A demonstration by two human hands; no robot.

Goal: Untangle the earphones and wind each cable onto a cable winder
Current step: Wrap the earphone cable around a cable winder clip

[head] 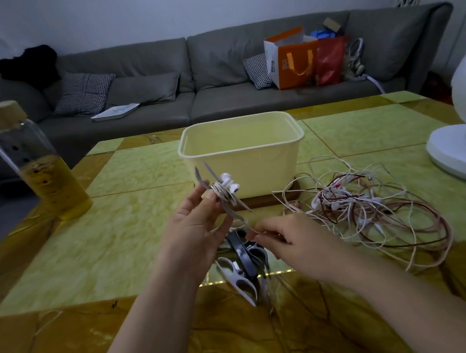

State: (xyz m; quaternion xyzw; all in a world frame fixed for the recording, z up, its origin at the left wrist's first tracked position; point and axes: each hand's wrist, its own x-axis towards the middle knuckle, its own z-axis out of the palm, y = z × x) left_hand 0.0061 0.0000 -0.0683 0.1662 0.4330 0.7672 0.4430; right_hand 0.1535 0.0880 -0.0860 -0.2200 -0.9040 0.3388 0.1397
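Winder (233,213), grey and flat with flared ends, tilted in the air just in front of the cream tub (267,168), above the yellow-green table (119,225). Wrapped tight round its narrow waist with white earphone cable (218,192), with two white earbuds (231,182) perched on the coil's far side. Pinched at its near edge by left hand (194,228), between thumb and fingertips. Loose tail of cable (247,226) trailing from the lower end, nipped between the fingertips of right hand (291,241). Below both hands, on the table, spare winders (243,255) in dark and pale grey, heaped together. Off to the right, tangle (366,205) of white and red-brown earphone cables, knotted in loose loops on the tabletop.
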